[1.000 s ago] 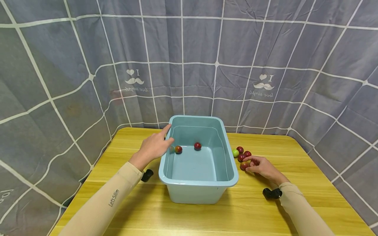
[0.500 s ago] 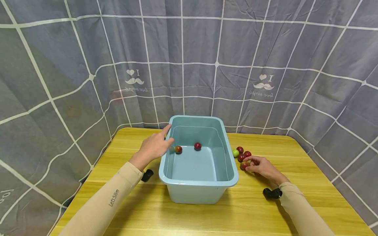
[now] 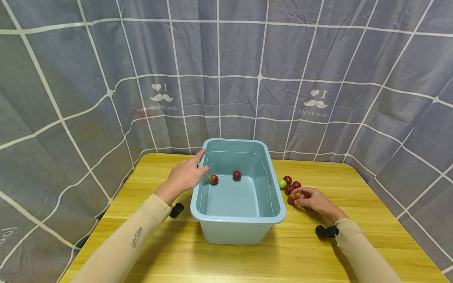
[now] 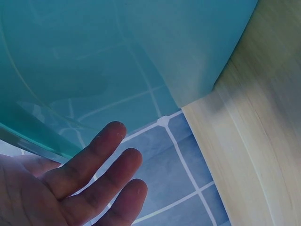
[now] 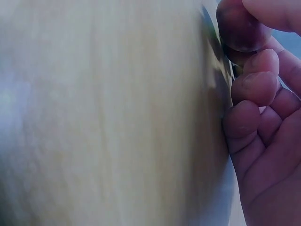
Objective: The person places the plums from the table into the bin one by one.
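My left hand (image 3: pixel 185 173) rests at the left rim of a light blue plastic tub (image 3: pixel 238 220), index finger straight along the edge and thumb over it. In the left wrist view several fingers (image 4: pixel 101 183) lie loosely bent outside the tub wall. To the tub's right, my right hand (image 3: pixel 315 201) pinches a dark red plum (image 3: pixel 291 199) between thumb and index finger, low at the tabletop. The right wrist view shows that plum (image 5: pixel 240 26) at the fingertips, with the other fingers curled. Just beyond it sit several red plums (image 3: pixel 289 189) and a green plum (image 3: pixel 282 183).
Inside the tub lie two plums, a reddish-yellow one (image 3: pixel 214 179) by the left wall and a dark red one (image 3: pixel 236 175) near the back. Everything stands on a wooden table (image 3: pixel 159 259). A grey checked curtain (image 3: pixel 237 98) hangs behind and at both sides.
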`<state>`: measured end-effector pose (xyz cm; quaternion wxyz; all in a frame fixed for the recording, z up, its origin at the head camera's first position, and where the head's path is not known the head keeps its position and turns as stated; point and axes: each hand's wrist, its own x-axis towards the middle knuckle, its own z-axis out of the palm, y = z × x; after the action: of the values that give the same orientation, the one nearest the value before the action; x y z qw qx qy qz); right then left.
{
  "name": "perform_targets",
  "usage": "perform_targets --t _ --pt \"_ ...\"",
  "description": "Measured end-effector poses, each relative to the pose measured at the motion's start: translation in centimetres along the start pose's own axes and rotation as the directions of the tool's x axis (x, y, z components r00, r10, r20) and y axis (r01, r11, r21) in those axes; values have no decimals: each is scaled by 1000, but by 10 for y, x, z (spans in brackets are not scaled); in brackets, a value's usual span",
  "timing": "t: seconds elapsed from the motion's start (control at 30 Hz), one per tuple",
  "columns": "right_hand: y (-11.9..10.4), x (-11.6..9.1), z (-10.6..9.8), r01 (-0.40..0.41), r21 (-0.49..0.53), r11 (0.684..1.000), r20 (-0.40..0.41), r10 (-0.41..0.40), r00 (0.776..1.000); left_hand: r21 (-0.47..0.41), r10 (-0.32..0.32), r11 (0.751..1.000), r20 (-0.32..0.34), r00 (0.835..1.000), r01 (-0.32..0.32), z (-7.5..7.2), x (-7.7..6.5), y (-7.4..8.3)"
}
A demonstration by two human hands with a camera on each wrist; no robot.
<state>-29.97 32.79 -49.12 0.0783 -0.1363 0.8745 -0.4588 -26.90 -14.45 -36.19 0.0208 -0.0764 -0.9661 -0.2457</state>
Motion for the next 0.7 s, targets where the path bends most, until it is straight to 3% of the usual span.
perform_targets --t 0.7 --pt "-1 -3 0 -21 0 1000 13 21 1000 4 -7 1000 2 1000 7 1 -1 2"
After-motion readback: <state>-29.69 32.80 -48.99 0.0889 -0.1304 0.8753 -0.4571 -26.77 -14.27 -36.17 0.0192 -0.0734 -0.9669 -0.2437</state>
